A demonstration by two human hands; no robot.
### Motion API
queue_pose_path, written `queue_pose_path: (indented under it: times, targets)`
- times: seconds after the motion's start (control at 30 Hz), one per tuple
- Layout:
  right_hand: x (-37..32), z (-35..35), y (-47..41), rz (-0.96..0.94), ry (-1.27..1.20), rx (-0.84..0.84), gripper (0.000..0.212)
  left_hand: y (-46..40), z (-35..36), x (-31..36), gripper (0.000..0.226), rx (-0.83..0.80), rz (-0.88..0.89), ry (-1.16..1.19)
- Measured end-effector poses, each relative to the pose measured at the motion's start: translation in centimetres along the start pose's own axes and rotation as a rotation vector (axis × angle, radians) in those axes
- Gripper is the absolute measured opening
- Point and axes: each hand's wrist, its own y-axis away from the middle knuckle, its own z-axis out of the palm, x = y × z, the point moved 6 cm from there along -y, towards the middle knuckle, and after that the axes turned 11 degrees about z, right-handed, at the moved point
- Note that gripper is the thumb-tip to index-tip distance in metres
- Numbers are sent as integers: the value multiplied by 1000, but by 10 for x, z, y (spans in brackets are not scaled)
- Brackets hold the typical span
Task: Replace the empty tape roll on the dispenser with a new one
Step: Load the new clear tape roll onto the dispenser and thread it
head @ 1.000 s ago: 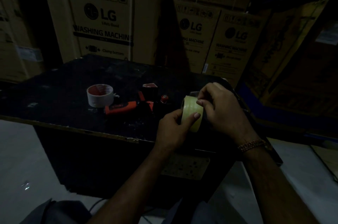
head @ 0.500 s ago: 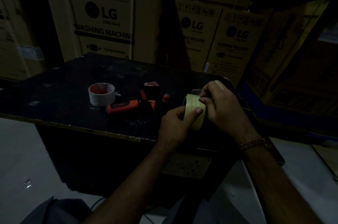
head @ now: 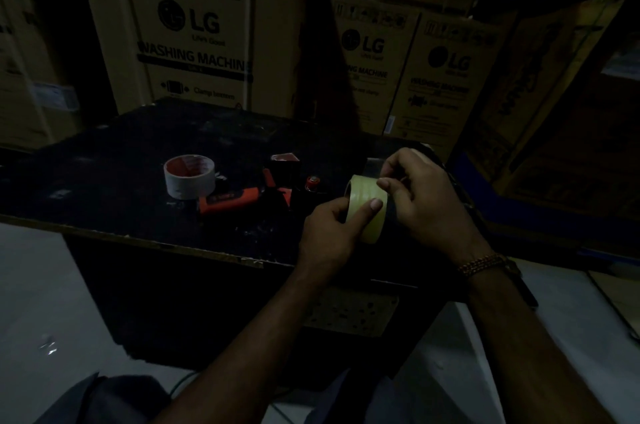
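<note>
Both hands grip the new tape roll [head: 367, 207] above the counter's [head: 104, 209] near edge: left hand [head: 334, 233] clamps it, right hand [head: 424, 198] picks at its rim. Dim light may hide the loose end, so the strip could tear. Dispenser [head: 242, 198] lies nearby.

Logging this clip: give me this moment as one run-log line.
stage: new roll in hand | left hand: grips yellow tape roll | right hand: fingertips at roll's edge | tape dispenser: on table, untouched | white roll: on table
</note>
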Motion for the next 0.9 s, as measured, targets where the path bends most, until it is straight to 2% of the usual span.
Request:
queue_pose_path:
  times: [0.2,0.43,0.6,0.9]
  targets:
    - [-9,-3,-4,-14,101,-10,9,0,1,0,30,46,10,-8]
    - [-6,-1,-1,3,124,79,10,2,2,1,30,77,16,-82]
    - [-3,-9,-5,49,-2,47,50,5,1,2,34,66,16,-86]
    - [14,-6,5,201,-201,36,68,10,2,3,31,72,20,-77]
